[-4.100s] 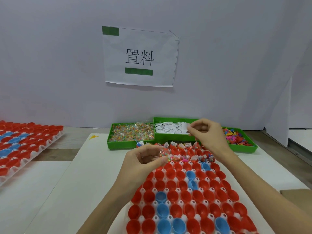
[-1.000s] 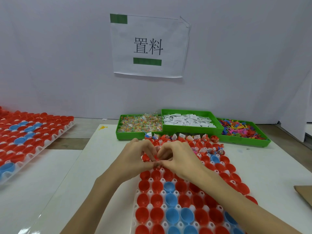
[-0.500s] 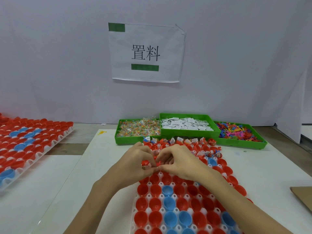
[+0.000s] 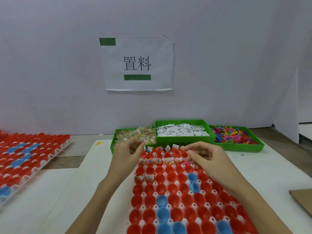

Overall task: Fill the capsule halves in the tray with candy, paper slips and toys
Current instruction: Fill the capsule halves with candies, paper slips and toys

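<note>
The white tray of red and blue capsule halves lies in front of me. Its far rows hold candy packets and paper slips, and two red halves nearer on the left also hold candy. My left hand hovers at the tray's far left corner, its curled fingers pinching a small coloured piece that looks like a candy packet. My right hand hangs over the far right rows with loosely bent fingers; I see nothing in them. A pink toy lies under its fingertips.
Behind the tray stand three green bins: candy, paper slips and coloured toys. A second tray of capsule halves sits at the left. A cardboard piece lies at the right edge. A paper sign hangs on the wall.
My hands were pressed together over the tray's left middle; now they have parted, the left toward the far left corner, the right toward the far right rows. The candy-filled halves are uncovered.
</note>
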Motion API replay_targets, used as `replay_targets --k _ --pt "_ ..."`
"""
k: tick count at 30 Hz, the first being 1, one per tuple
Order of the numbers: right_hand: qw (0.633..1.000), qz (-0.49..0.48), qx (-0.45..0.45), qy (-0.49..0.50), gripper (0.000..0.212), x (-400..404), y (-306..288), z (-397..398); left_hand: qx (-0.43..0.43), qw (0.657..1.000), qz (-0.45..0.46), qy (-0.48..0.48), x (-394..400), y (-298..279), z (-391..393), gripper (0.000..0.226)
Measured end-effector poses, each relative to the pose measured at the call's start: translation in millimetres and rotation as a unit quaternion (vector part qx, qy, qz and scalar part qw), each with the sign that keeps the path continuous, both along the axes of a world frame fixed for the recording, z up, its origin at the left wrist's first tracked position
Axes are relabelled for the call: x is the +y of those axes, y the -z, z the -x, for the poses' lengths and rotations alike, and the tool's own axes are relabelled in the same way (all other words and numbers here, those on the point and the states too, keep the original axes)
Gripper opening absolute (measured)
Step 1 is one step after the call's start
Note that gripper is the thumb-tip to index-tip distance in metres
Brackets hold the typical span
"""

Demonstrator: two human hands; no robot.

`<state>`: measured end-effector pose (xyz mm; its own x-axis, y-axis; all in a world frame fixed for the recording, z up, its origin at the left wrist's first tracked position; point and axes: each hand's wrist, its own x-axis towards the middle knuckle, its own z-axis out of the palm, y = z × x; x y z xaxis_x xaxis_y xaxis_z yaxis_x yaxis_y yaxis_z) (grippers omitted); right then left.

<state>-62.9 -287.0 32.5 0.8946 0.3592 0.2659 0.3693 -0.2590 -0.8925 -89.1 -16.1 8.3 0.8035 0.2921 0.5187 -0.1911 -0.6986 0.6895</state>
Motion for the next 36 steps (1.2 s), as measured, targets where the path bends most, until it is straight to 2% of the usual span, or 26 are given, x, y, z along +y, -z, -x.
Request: replay_targets --k 5,9,12,16,20,27,29,32,36 --pt "1.0 -0.026 0.002 -0.004 0.018 -1.7 -3.0 2.6 0.111 0.985 -0.134 -0.013 13.5 -16.9 -67.7 0.024" --pt "0.999 -0.04 -0.005 -0.004 0.019 -3.2 -3.6 3.4 0.179 0.966 -0.181 0.039 12.8 -23.1 -98.7 0.03" --pt "0.999 -0.048 -0.008 -0.005 0.02 -5.2 -3.3 1.7 0.216 0.948 -0.221 0.074 6.7 -22.0 -107.0 0.025" --pt "0.998 -0.055 -0.009 -0.003 0.02 -6.5 -3.3 0.3 0.218 0.95 -0.219 0.045 3.5 -18.9 -111.2 0.025" --pt "0.998 -0.061 -0.007 0.002 0.02 -7.3 -3.0 0.3 0.219 0.951 -0.218 0.023 5.1 -17.0 -112.0 0.013" --pt "0.998 -0.06 -0.01 0.006 0.022 -7.2 -2.8 -0.4 0.153 0.951 -0.268 -0.025 17.1 -20.6 -99.4 0.007" --pt "0.998 -0.059 -0.011 0.004 0.023 -6.9 -2.0 -0.4 0.117 0.966 -0.225 -0.043 19.4 -22.1 -94.0 0.005" --pt "0.999 -0.05 -0.006 0.009 0.023 -8.0 -0.4 -1.7 0.063 0.992 -0.088 -0.061 16.8 -25.3 -76.7 0.005" --pt "0.999 -0.047 -0.002 0.025 0.023 -12.3 -2.3 -5.5 0.031 0.994 0.105 -0.018 2.8 -24.9 -30.2 0.016"
